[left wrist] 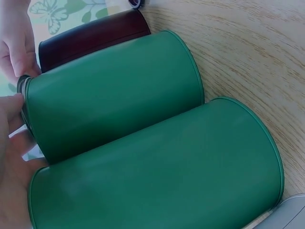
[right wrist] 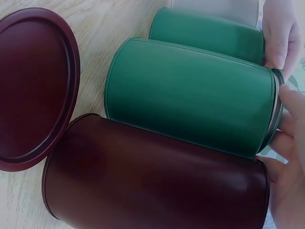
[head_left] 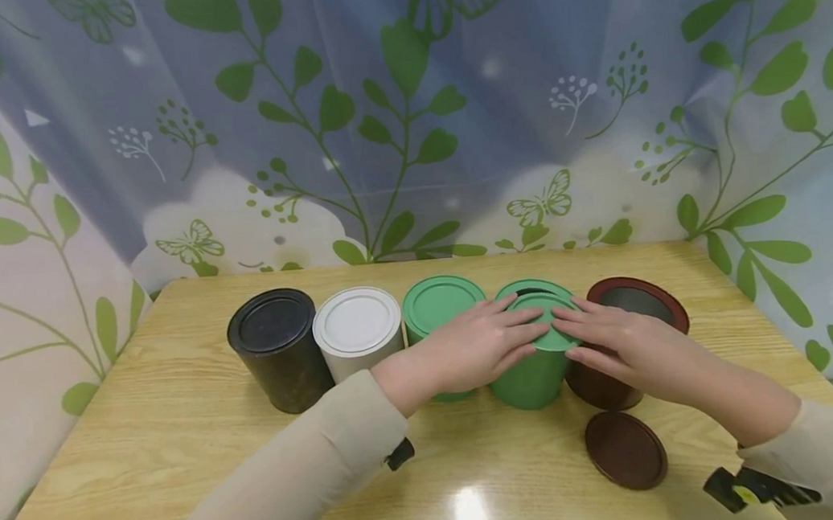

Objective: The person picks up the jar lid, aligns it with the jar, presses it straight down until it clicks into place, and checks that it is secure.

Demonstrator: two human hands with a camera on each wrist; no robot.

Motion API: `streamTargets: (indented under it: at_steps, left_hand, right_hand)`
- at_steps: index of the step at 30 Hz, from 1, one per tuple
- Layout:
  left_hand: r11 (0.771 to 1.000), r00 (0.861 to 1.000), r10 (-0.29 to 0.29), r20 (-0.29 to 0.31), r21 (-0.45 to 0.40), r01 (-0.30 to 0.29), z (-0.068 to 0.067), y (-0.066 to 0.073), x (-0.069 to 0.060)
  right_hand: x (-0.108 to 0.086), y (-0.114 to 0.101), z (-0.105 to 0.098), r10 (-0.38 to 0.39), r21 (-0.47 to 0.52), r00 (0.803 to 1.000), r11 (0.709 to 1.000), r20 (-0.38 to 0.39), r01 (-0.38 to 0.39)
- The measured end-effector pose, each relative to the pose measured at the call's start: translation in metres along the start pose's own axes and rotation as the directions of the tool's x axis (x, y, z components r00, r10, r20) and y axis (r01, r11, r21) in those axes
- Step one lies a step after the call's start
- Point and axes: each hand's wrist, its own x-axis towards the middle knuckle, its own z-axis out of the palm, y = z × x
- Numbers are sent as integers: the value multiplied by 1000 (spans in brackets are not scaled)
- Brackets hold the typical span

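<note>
- Your left hand [head_left: 483, 340] and right hand [head_left: 633, 341] lie with fingers stretched over the green lid [head_left: 554, 341], thumbs near its rim; you can't tell how hard they press.
- That lid sits askew on the open green can [head_left: 530, 385], a dark gap showing behind its far edge.
- Expect the lid to be light, stiff and a little slick; take it by opposite sides of the rim.
- The can looks rigid and probably light, so steady its smooth wall low down.
- Just right stands the uncovered brown can [head_left: 603, 388], its brown lid [head_left: 626, 451] flat on the table [head_left: 186, 485].
- Leftward: a lidded green can [head_left: 442, 298], white can [head_left: 358, 320] and black can [head_left: 276, 326].
- You'll find no readable brand, label or writing.
</note>
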Motion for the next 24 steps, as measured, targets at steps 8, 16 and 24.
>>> streamTargets:
  at_steps: [8, 16, 24]
  left_hand:
    - [999, 1000, -24, -11, 39, 24, 0, -2, 0]
    - [997, 998, -54, -16, 53, 55, 2, -1, 0]
    - [994, 994, -106, -23, 24, 106, 4, 1, 1]
  right_hand:
    - [5, -1, -2, 59, 11, 995, 998, 78, -60]
    - [8, 0, 0, 77, 13, 992, 997, 101, -78]
    - [10, 0, -1, 88, 41, 990, 995, 109, -93]
